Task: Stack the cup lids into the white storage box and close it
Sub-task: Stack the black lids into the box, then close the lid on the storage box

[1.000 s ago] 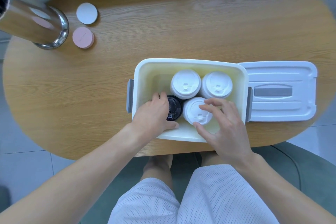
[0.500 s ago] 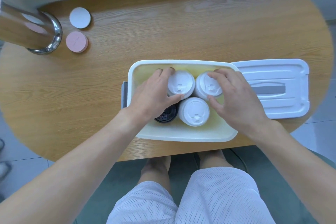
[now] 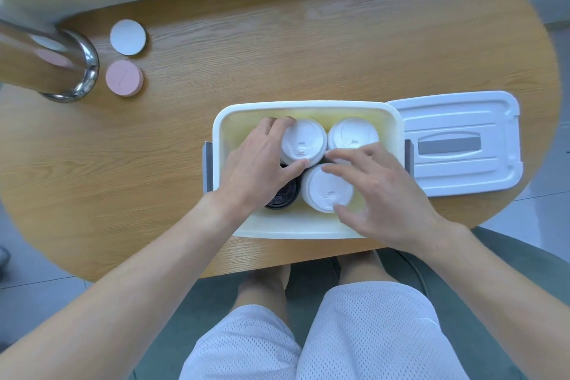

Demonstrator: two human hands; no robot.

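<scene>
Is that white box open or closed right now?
Open. The white storage box shows its lid stacks inside, and the box cover lies flat on the table beside it.

Oval wood-grain surface (image 3: 277, 55) carries an open white storage box (image 3: 308, 227) near its front edge, with the box's white lid (image 3: 462, 120) lying flat just right of it. At far left a shiny metal cylinder (image 3: 61, 71) stands, with a white round disc (image 3: 127, 37) and a pink round disc (image 3: 124, 78) just beside it.
</scene>
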